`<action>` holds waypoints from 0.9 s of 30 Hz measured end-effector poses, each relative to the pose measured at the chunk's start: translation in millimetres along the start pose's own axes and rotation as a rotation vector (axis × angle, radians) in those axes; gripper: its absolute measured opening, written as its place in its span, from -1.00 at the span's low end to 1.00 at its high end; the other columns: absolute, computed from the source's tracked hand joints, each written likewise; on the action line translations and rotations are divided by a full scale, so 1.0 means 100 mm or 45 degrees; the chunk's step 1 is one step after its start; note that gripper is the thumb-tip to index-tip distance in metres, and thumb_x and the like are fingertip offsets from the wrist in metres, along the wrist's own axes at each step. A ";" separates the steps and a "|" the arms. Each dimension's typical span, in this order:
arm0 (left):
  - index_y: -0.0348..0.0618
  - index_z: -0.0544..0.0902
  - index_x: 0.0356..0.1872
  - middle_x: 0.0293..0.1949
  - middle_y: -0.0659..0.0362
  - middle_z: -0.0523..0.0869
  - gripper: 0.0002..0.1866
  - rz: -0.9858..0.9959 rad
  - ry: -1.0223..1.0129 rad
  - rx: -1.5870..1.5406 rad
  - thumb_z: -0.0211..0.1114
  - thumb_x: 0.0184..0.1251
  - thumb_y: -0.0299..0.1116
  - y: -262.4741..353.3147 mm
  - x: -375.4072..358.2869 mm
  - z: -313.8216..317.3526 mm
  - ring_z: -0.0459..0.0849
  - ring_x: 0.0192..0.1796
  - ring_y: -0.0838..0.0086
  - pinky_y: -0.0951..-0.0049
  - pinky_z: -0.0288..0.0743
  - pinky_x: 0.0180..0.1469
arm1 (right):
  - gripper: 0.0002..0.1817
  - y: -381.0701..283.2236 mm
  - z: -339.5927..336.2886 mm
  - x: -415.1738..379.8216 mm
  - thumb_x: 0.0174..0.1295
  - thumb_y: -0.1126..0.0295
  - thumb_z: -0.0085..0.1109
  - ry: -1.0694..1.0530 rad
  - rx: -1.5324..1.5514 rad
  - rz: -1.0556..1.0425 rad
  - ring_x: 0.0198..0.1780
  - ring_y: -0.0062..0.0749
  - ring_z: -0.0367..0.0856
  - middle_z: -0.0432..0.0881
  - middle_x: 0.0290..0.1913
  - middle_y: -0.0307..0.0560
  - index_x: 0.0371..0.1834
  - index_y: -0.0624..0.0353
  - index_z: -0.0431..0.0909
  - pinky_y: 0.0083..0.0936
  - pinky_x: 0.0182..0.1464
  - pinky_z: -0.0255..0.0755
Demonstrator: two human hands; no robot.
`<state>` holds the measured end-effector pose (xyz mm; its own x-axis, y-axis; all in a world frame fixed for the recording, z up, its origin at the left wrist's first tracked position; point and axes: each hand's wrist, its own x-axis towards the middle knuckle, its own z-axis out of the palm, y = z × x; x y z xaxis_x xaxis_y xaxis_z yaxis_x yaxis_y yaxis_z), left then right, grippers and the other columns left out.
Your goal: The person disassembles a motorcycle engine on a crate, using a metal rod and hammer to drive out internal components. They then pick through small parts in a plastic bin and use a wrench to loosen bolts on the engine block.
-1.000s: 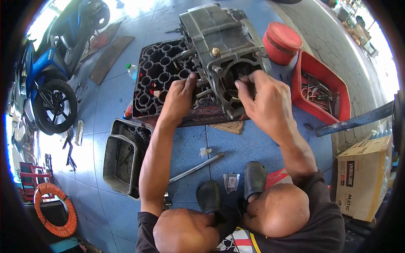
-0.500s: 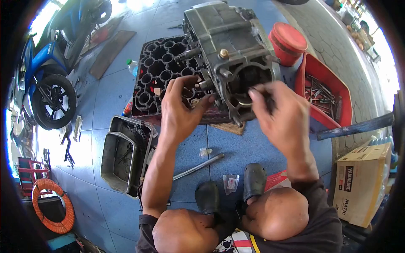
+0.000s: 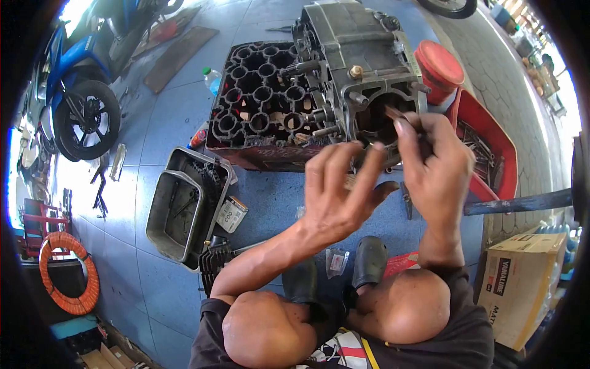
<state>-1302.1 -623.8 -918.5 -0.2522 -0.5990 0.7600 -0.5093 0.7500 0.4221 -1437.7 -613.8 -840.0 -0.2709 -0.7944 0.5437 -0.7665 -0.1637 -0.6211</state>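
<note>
A grey metal engine crankcase point(image 3: 362, 46) rests on a black bottle crate point(image 3: 246, 147), its round opening facing me. My right hand point(image 3: 437, 163) is at the right side of that opening, thumb and fingers pinched on a small, thin brownish piece point(image 3: 392, 112) whose kind I cannot tell. Just below the opening is my left hand point(image 3: 341, 190), palm down, its fingers apart and the thumb held away. Its fingertips overlap the crankcase's lower rim in this view. Threaded studs and a shaft end point(image 3: 319, 115) stick out of the casing's left side.
Grey plastic bins point(image 3: 161, 230) with dark parts stand left of my feet, beside a small box point(image 3: 232, 214). Right of the engine are a red bucket point(image 3: 439, 64) and a red tray point(image 3: 507, 157) of wrenches. A blue motorcycle point(image 3: 77, 67) and a cardboard box point(image 3: 516, 289) flank the area.
My left hand has moved right from the crankcase's left side to below its opening. My right hand has risen slightly, the thin piece now showing. The whole scene has shifted right in view.
</note>
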 end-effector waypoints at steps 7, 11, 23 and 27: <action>-0.32 0.67 -0.25 -0.09 0.04 0.64 -0.70 0.302 0.053 0.192 0.29 -0.10 -0.45 -0.13 0.03 0.20 0.56 -0.02 0.22 0.25 0.52 -0.05 | -0.80 0.28 0.11 -0.01 0.24 0.33 0.21 -0.252 -0.247 -0.116 -0.43 0.07 0.65 0.65 -0.45 0.16 -0.38 0.25 0.53 -0.19 -0.38 0.49; -0.35 0.68 -0.23 -0.10 0.02 0.66 -0.67 0.341 0.065 0.137 0.28 -0.12 -0.47 -0.15 0.01 0.21 0.57 0.01 0.21 0.25 0.54 0.04 | -0.83 0.03 -0.12 -0.02 0.21 0.39 0.25 -0.170 0.001 -0.006 -0.48 0.03 0.64 0.65 -0.48 0.12 -0.41 0.27 0.53 -0.27 -0.43 0.48; -0.43 0.67 -0.29 -0.15 0.00 0.66 -0.68 0.320 0.024 0.075 0.30 -0.19 -0.53 -0.15 0.06 0.18 0.59 -0.06 0.20 0.29 0.57 -0.06 | -0.79 0.04 -0.04 0.02 0.22 0.37 0.26 -0.153 0.027 -0.008 -0.52 0.05 0.62 0.63 -0.52 0.11 -0.42 0.30 0.53 -0.25 -0.45 0.47; -0.27 0.71 -0.23 -0.13 0.14 0.70 -0.67 0.235 0.022 0.073 0.38 -0.17 -0.60 -0.11 0.06 0.16 0.58 -0.09 0.25 0.35 0.47 -0.03 | -0.86 0.10 0.10 0.09 0.23 0.44 0.24 -0.101 0.090 0.038 -0.49 0.01 0.65 0.64 -0.50 0.11 -0.33 0.31 0.55 -0.27 -0.39 0.50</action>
<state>-1311.0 -640.5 -926.3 -0.3317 -0.4474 0.8306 -0.5018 0.8292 0.2462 -1442.2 -628.2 -846.6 -0.2438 -0.8428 0.4798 -0.7150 -0.1780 -0.6760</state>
